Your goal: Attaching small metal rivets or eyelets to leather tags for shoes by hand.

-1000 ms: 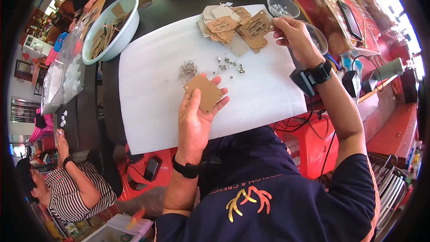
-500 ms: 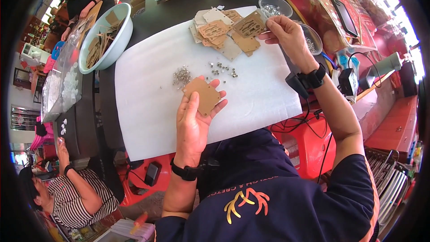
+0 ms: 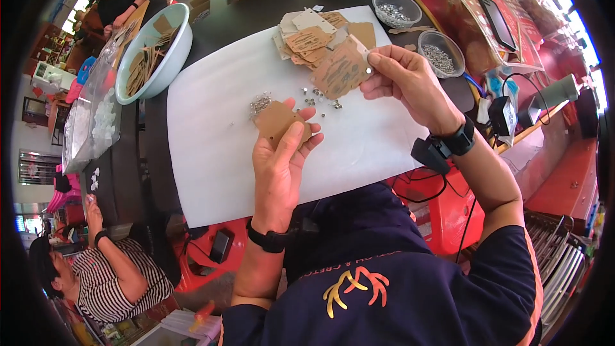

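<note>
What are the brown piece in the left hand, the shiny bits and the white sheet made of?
Brown piece in the left hand: maybe thin wood or fibreboard; it looks stiff, flat and matt.
Shiny bits: likely polished metal, since they glint silver.
White sheet: maybe thin foam, with a smooth, soft-looking surface, but it could be paper.

Printed card (image 3: pixel 339 69), tan with dark markings; plain card (image 3: pixel 272 120), uniform brown; sheet (image 3: pixel 218 166), white; tabletop (image 3: pixel 256 5), near-black. From my distant post I read the left basin (image 3: pixel 174 64) as pale green-blue (the stool (image 3: pixel 443 214) is red) and a co-worker's shirt (image 3: pixel 110 282) as black-and-white striped.
</note>
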{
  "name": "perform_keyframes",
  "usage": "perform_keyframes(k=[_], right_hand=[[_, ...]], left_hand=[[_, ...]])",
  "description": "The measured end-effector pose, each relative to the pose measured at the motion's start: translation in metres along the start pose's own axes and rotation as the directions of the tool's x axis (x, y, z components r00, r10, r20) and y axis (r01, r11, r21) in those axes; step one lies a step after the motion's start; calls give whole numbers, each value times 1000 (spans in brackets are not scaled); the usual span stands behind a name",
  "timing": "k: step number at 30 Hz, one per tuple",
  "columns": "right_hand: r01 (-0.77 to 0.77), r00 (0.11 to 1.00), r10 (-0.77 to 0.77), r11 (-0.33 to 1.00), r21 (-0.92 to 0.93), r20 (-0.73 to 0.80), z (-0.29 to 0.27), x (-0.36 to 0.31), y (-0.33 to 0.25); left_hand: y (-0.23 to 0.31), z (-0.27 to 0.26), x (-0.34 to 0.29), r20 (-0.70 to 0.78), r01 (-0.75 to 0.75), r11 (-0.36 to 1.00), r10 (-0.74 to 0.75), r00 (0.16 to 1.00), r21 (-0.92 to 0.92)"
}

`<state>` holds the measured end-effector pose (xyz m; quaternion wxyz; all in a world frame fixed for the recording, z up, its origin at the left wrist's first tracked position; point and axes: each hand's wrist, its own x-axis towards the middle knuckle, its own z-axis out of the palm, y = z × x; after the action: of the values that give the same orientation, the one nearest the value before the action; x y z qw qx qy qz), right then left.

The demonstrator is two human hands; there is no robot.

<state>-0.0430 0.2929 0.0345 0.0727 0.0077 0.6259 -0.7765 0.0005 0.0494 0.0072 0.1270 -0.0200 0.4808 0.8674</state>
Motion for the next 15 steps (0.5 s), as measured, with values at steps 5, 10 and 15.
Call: perform_keyframes(k=[5, 10, 15], right_hand=[[-78, 993, 74, 996, 33, 89, 24, -17, -3], [-159, 980, 152, 986, 41, 129, 35, -21, 0], [-239, 957, 217, 965, 102, 191, 28, -21, 10]], left_hand=[[5, 9, 2, -23, -76, 996, 75, 997, -38], [2, 3, 3, -69, -92, 996, 91, 993, -7], [3, 2, -2, -83, -103, 995, 102, 991, -1]])
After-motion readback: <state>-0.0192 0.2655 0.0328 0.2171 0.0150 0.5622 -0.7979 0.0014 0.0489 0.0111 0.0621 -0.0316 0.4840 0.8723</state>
